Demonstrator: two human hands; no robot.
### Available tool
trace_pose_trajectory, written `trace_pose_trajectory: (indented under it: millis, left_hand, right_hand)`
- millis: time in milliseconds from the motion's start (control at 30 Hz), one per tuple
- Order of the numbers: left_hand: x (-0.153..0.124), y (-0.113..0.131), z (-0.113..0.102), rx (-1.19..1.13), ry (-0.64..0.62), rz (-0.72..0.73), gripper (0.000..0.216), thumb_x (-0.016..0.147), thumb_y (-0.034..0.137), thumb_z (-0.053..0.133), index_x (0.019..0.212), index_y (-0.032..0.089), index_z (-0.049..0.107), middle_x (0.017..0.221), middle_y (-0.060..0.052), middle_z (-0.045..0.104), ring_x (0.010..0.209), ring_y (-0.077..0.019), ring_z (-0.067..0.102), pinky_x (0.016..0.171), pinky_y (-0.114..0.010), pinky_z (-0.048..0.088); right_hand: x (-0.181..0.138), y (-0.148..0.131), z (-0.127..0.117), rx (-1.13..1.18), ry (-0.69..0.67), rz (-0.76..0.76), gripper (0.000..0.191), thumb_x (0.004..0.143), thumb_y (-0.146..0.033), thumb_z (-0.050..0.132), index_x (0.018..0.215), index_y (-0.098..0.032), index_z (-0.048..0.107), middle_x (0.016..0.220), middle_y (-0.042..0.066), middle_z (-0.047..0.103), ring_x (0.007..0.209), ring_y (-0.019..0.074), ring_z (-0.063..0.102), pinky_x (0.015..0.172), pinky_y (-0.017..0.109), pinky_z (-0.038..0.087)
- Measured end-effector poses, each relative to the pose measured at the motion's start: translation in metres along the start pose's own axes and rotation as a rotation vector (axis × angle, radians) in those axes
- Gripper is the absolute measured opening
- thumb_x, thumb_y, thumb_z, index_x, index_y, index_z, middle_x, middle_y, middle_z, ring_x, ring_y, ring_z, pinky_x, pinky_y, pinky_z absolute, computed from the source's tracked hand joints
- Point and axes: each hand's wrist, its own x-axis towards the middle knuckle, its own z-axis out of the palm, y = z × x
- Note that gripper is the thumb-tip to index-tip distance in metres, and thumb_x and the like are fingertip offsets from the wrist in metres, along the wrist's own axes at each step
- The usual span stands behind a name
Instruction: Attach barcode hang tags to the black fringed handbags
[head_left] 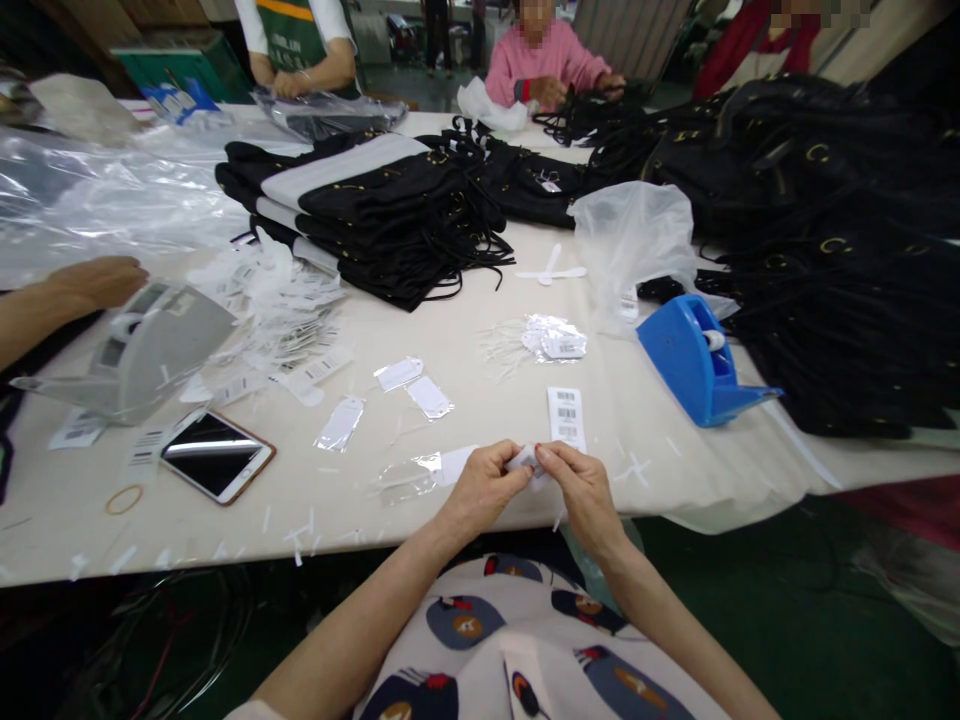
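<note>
At the table's front edge my left hand (486,487) and my right hand (583,492) meet, with thumbs and fingers pinched on a small white label (525,458). The fingers cover most of it. Just behind my right hand lies a strip of barcode stickers (566,418). Beside my left hand is a white hang tag (457,465) in a clear sleeve, partly hidden by the hand. Farther left are several more hang tags (429,397), lying apart. A bunch of barcoded tags (555,338) with strings sits beyond the sticker strip.
A blue tape dispenser (686,360) stands to the right, a grey one (142,350) to the left near another person's hand (101,283). A phone (217,455) and a label heap (277,310) lie left. Black bags (375,200) are piled behind; more bags (847,290) fill the right.
</note>
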Motion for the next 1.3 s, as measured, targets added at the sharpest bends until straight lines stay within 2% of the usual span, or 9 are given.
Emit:
trace_pose_trajectory:
  millis: [133,333,433,567,700,833,900,1133,1300]
  left_hand:
    - [0.000,-0.001,0.000,-0.072,0.004,0.005,0.014,0.068,0.028,0.057,0.067,0.015,0.057,0.060,0.003,0.051,0.059,-0.0094,0.044,0.058,-0.021,0.035]
    - [0.003,-0.007,0.001,-0.297,0.007,-0.041,0.010,0.064,0.023,0.060,0.067,0.013,0.058,0.060,0.002,0.056,0.059,-0.0093,0.048,0.060,-0.022,0.036]
    - [0.007,-0.011,0.003,-0.358,0.043,-0.071,0.008,0.062,0.020,0.060,0.065,0.013,0.059,0.060,0.001,0.057,0.058,-0.0089,0.048,0.058,-0.021,0.036]
    - [0.024,-0.017,0.006,-0.331,-0.032,-0.048,0.013,0.064,0.024,0.060,0.071,0.013,0.060,0.065,0.000,0.060,0.060,-0.0104,0.051,0.059,-0.023,0.039]
    - [0.044,-0.024,0.008,0.041,-0.118,0.054,0.019,0.071,0.026,0.056,0.086,0.014,0.061,0.081,-0.003,0.063,0.073,-0.0152,0.055,0.070,-0.029,0.043]
    - [0.043,-0.022,0.001,0.693,0.132,0.236,0.047,0.068,0.021,0.063,0.113,0.015,0.051,0.101,-0.009,0.058,0.097,-0.0227,0.050,0.088,-0.039,0.038]
    - [0.035,-0.013,-0.004,0.746,0.224,0.271,0.046,0.069,0.021,0.062,0.114,0.015,0.052,0.102,-0.010,0.057,0.099,-0.0231,0.049,0.089,-0.039,0.037]
    - [0.006,0.038,-0.018,-0.114,-0.366,-0.041,0.025,0.075,0.036,0.055,0.080,0.013,0.064,0.067,-0.002,0.059,0.058,-0.0083,0.048,0.051,-0.020,0.035]
    - [0.003,0.039,-0.019,-0.285,-0.495,-0.162,0.013,0.062,0.024,0.066,0.065,0.012,0.063,0.052,0.003,0.050,0.048,-0.0050,0.039,0.046,-0.020,0.028]
  right_hand:
    - [-0.001,0.004,0.003,0.010,0.057,-0.006,0.023,0.079,-0.038,0.053,0.083,-0.020,0.067,0.080,0.003,0.065,0.078,0.0181,0.057,0.073,0.031,0.044]
    - [0.007,0.017,0.003,0.079,0.411,-0.360,0.015,0.080,-0.033,0.054,0.089,-0.024,0.062,0.093,0.003,0.061,0.091,0.0185,0.056,0.086,0.037,0.041]
    - [0.018,0.024,-0.007,0.143,0.435,-0.490,0.036,0.079,-0.049,0.051,0.105,-0.024,0.055,0.095,0.006,0.059,0.091,0.0209,0.057,0.085,0.041,0.042]
    - [0.026,0.023,-0.029,-0.130,0.374,-0.743,0.063,0.064,-0.067,0.055,0.108,-0.022,0.052,0.096,0.009,0.057,0.093,0.0263,0.054,0.085,0.046,0.040]
    - [0.025,0.015,-0.049,-0.401,0.333,-0.916,0.064,0.061,-0.064,0.061,0.109,-0.024,0.049,0.095,0.009,0.059,0.091,0.0269,0.054,0.084,0.048,0.039]
    - [0.023,0.011,-0.057,-0.537,0.310,-0.902,0.063,0.057,-0.066,0.062,0.103,-0.026,0.048,0.093,0.007,0.060,0.088,0.0272,0.056,0.086,0.049,0.037]
    - [0.024,0.011,-0.056,-0.468,0.259,-0.925,0.068,0.055,-0.069,0.062,0.106,-0.026,0.048,0.092,0.007,0.060,0.088,0.0274,0.056,0.085,0.049,0.038]
    - [0.024,0.013,-0.028,-0.031,-0.051,-0.674,0.085,0.048,-0.075,0.056,0.117,-0.025,0.045,0.098,0.007,0.056,0.090,0.0264,0.054,0.085,0.045,0.040]
    - [0.021,0.020,-0.019,0.039,-0.175,-0.544,0.087,0.045,-0.070,0.062,0.119,-0.028,0.046,0.098,0.006,0.057,0.093,0.0258,0.053,0.091,0.043,0.036]
